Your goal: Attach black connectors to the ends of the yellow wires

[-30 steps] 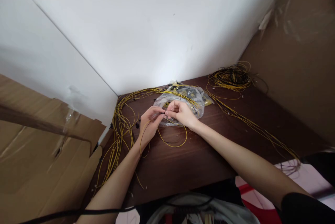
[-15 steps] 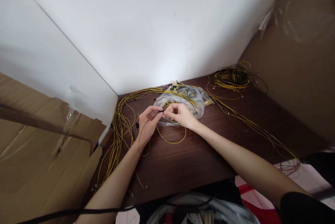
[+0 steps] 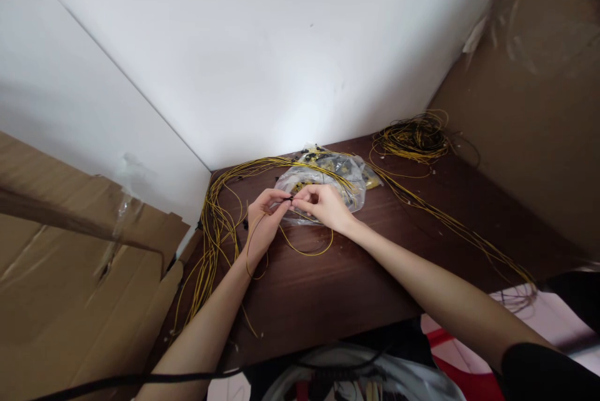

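Observation:
My left hand (image 3: 265,217) and my right hand (image 3: 324,205) meet fingertip to fingertip above the dark brown table (image 3: 323,295). Between them is a small black piece (image 3: 289,198), pinched from both sides; its details are too small to make out. A thin yellow wire (image 3: 309,254) loops below the hands, and more of it curls around my left wrist. Just behind the hands lies a clear plastic bag (image 3: 359,198) with small yellow and black parts. A bundle of yellow and black wires (image 3: 213,220) arcs from the left across the bag.
A coiled heap of wires (image 3: 415,138) sits at the back right, and a wire strand (image 3: 450,220) runs toward the right front edge. Cardboard stands at left (image 3: 70,301) and right (image 3: 529,107). A white wall (image 3: 281,64) rises behind. A plastic-lined container (image 3: 360,376) is below the front edge.
Both hands have shifted very slightly left, and a little more of the black piece shows between the fingertips.

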### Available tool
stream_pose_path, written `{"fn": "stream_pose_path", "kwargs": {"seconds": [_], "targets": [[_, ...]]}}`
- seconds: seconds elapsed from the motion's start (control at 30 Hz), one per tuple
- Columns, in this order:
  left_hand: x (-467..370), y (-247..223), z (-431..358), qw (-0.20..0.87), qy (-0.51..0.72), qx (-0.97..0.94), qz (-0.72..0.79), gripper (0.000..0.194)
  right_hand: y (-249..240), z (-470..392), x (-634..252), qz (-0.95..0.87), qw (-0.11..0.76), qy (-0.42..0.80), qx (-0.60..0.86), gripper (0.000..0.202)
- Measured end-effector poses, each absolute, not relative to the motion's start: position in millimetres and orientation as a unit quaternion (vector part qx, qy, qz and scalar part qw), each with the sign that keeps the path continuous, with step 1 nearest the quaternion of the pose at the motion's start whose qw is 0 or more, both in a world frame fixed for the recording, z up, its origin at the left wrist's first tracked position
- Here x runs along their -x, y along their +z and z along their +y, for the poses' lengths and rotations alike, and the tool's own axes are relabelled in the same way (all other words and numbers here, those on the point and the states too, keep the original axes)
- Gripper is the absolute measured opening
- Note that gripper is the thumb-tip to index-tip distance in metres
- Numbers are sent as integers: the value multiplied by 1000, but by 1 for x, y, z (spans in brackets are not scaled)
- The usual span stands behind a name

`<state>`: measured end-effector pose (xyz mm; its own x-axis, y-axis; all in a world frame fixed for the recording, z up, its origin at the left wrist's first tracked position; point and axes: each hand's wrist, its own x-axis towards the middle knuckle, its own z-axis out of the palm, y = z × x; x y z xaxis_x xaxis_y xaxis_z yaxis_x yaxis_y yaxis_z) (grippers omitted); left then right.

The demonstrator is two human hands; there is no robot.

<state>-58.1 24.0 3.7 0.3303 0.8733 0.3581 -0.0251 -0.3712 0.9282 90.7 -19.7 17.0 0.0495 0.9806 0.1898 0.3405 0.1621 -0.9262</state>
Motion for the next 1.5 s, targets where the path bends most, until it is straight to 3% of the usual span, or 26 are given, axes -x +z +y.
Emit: {"fn": "stream_pose_path", "kwargs": {"seconds": [0.2,0.4,1.03,1.5], "targets": [[59,4,23,473,480,-662,328,13,20,-22,-90,-651,461,238,554,12],[58,5,22,481,479,-661,320,12,17,-21,-92,-665,440,210,566,13],[60,-2,27,459,499,-660,324,10,11,-12,-96,-572,480,340,572,22],[59,5,22,455,486,-667,335,11,18,-19,-92,-593,477,265,592,18]]}}
